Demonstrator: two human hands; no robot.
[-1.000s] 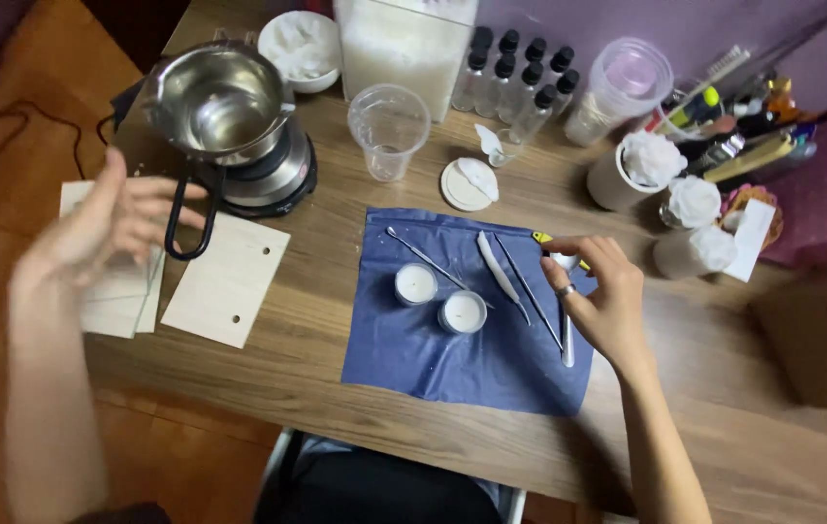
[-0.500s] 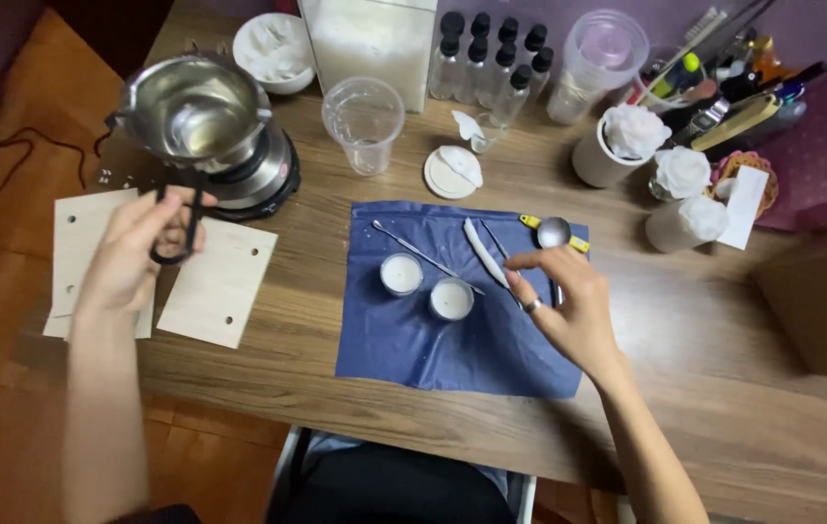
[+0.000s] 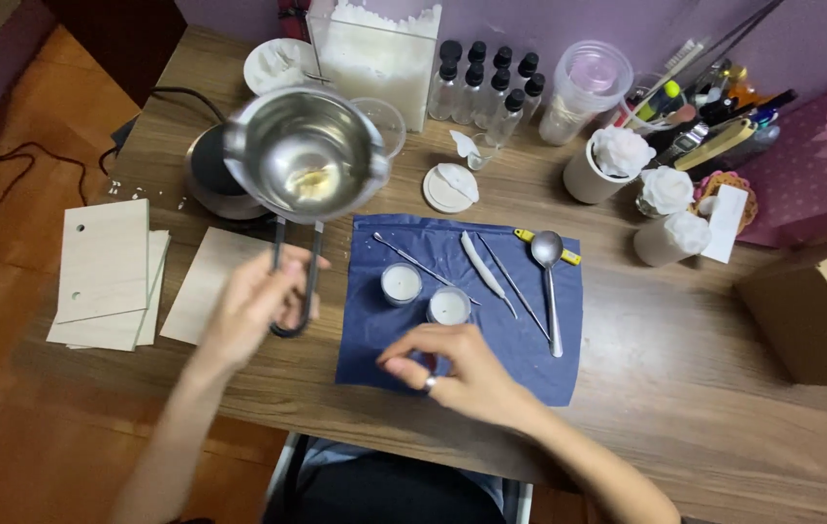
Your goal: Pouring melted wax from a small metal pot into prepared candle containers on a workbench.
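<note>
My left hand [image 3: 253, 306] grips the black loop handle of a steel melting pot [image 3: 305, 155] and holds it in the air above the table, left of a blue mat [image 3: 520, 349]. A little pale wax lies in the pot's bottom. My right hand [image 3: 452, 374] rests on the mat's front part, fingers curled, just below two small white candles in cups [image 3: 401, 283] [image 3: 449, 306]. A spoon [image 3: 549, 281], thin metal tools [image 3: 510, 277] and a white blade-like tool [image 3: 483, 267] lie on the mat to the right.
A round hot plate [image 3: 208, 175] stands bare behind the pot. Thin wooden boards [image 3: 108, 277] lie at the left. At the back are a clear cup, a tub of white flakes [image 3: 374, 49], small dark-capped bottles [image 3: 496, 82], white flower candles [image 3: 622, 155] and a cardboard box [image 3: 811, 311].
My left hand took the pot's handle and lifted the pot off the hot plate toward the mat. My right hand left the spoon and moved down to the mat's front.
</note>
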